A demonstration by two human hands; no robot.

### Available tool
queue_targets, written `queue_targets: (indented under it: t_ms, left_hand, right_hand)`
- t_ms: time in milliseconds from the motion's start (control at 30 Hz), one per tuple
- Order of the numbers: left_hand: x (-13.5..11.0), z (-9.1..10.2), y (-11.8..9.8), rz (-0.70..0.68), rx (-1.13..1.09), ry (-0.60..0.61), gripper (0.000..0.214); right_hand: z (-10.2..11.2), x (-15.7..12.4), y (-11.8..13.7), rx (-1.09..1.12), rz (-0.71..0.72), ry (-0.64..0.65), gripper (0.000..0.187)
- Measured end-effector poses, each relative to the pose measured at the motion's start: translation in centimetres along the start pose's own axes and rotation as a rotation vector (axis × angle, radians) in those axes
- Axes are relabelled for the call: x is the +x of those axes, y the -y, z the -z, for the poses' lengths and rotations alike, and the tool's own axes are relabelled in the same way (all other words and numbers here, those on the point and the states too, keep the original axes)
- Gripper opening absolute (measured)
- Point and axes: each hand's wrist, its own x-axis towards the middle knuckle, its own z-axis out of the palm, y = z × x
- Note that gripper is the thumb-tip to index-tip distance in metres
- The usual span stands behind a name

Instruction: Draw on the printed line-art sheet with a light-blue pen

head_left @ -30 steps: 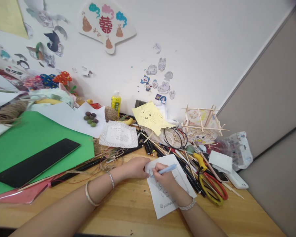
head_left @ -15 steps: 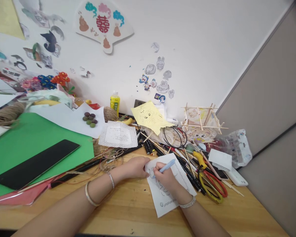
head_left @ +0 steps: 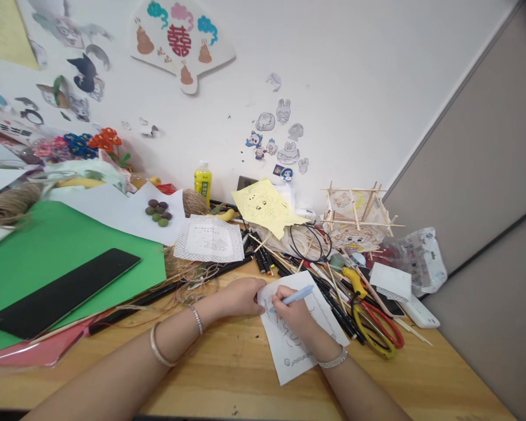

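Pen (head_left: 296,296) is being pinched in the right hand (head_left: 291,316), and the sheet (head_left: 296,356) is being held down under the loosely curled left hand (head_left: 239,297) (mostly uncoloured still, I'd say).

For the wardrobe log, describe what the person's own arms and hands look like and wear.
Both forearms are bare, with no sleeves or gloves in view. Behind the left hand, the arm wears a smooth pale bangle up the forearm and a thin silver chain at the wrist. The right hand has one silver bracelet at its wrist.
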Motion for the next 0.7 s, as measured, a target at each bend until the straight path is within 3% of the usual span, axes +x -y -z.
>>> queue_targets:
  t_ms: [700]
  left_hand:
    - [0.06, -0.15, 0.02, 0.02, 0.002, -0.003, 0.02]
  right_hand:
    - [-0.07, -0.18, 0.01, 0.015, -0.006, -0.002, 0.027]
